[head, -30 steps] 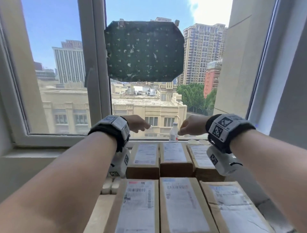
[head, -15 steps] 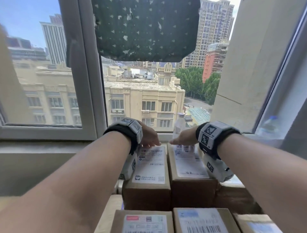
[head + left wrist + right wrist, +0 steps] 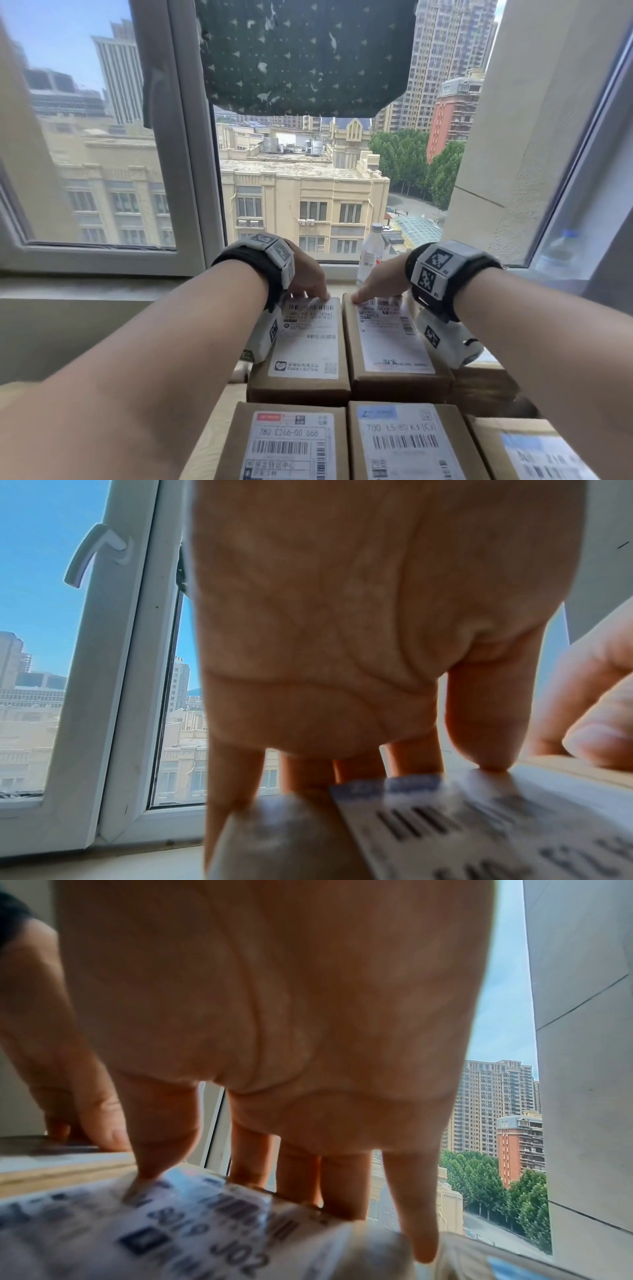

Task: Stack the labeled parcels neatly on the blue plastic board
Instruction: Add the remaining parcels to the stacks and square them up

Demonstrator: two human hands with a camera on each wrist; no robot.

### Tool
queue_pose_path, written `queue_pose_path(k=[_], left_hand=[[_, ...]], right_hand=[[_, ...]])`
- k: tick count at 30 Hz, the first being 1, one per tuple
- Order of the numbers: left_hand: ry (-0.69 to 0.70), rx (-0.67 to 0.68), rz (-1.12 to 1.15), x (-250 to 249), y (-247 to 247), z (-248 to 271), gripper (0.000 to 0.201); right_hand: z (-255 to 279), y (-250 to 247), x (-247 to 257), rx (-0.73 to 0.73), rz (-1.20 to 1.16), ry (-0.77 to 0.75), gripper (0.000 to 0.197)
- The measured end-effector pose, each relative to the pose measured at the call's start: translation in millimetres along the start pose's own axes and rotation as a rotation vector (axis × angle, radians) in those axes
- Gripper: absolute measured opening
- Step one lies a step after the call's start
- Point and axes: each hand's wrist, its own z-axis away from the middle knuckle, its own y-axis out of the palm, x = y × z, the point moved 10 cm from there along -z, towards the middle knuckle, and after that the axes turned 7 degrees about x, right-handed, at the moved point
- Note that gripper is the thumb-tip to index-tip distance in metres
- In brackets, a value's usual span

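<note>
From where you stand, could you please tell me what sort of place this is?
Probably an upper-floor room in a city, used for sorting mail: labeled parcels sit stacked by a window overlooking rooftops and towers.

We face white-framed window beyond hands; daylight, blue sky, beige buildings outside; dark speckled sheet on glass above; window handle left; clear bottle on sill between hands; pale wall right.
</note>
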Motion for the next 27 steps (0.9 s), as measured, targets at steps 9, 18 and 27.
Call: queue_pose_path(k=[9, 18, 27], left_hand=[[0.029, -0.092, 0.010, -17, -8, 30, 0.037], [0.153, -0.238, -0.140, -89, -16, 34, 0.047], [0.106, -0.152, -0.240, -102, 10, 9, 0.047]], right_hand=[[11, -9, -4, 0.028, -0.065, -0.085, 0.059], [6, -12, -105, -0.060, 0.059, 0.144, 0.061], [35, 10, -95, -0.014, 0.098, 0.064, 0.057]])
